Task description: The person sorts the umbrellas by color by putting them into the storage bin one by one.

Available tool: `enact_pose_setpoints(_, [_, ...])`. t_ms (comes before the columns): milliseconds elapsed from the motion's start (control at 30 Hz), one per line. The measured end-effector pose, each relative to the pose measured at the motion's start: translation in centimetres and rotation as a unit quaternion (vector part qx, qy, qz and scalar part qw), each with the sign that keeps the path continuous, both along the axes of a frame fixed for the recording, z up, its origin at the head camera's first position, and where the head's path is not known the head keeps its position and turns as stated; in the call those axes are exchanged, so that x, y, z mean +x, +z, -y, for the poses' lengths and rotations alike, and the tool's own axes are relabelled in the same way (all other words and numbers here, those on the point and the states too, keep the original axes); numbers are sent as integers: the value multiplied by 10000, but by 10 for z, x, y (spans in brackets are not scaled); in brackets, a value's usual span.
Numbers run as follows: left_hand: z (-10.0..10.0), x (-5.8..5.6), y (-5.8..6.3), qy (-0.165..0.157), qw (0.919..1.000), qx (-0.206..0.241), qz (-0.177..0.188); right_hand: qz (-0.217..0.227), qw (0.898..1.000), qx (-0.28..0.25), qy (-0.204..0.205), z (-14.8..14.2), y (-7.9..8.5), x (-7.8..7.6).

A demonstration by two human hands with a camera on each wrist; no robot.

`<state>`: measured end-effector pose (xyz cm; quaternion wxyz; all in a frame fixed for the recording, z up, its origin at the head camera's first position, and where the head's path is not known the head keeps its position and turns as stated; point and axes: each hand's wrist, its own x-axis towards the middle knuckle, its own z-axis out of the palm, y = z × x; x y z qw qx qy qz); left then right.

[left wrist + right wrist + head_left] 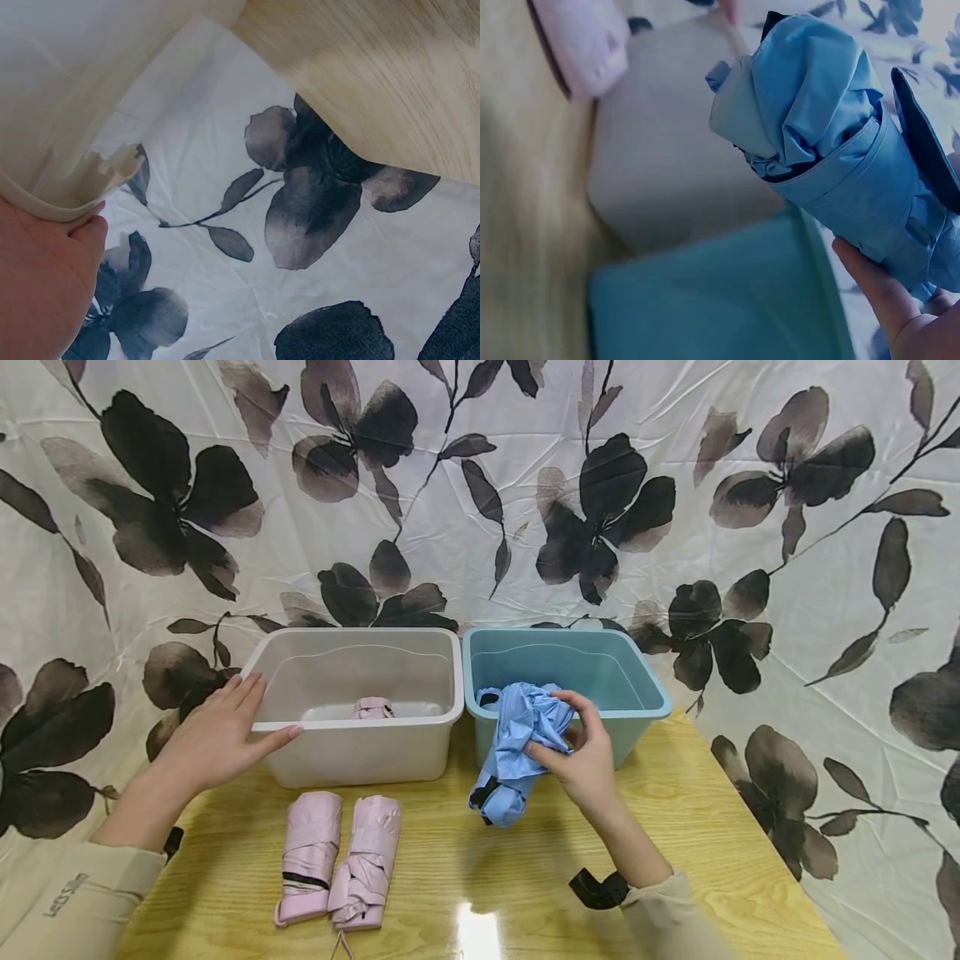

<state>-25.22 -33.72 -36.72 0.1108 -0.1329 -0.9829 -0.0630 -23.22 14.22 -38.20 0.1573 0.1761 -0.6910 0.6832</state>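
My right hand (583,760) grips a blue folding umbrella (525,735), loosely wrapped with a black strap, at the front rim of the teal bin (637,714). In the right wrist view the umbrella (832,142) lies tilted across the palm, the thumb against its side. My left hand (225,731) rests with straight fingers on the left front corner of the beige bin (360,752); the left wrist view shows the palm beside that rim. One pink folding umbrella (372,708) lies inside the beige bin, partly hidden by its front wall.
Two pink folding umbrellas, one on the left (310,856) and one on the right (367,860), lie side by side on the wooden table (675,877) before the beige bin. The bins stand close together against a floral cloth (480,485) hanging behind the table.
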Motion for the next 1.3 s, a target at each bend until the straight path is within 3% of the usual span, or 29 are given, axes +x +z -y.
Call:
enact_pose_setpoints(367, [-1, 2, 2, 48, 10000, 33, 75, -114, 9962, -477, -715, -43, 44, -30])
enact_pose_setpoints(700, [-2, 3, 2, 70, 9999, 68, 56, -106, 9896, 206, -1420, -75, 76, -73])
enact_pose_setpoints(1000, [-3, 4, 4, 20, 10000, 10, -9, 370, 9815, 1211, -1436, -88, 76, -115])
enact_pose_setpoints(1300, [-2, 5, 2, -4, 9999, 85, -78, 745, 9494, 2643, -1528, -96, 57, -153])
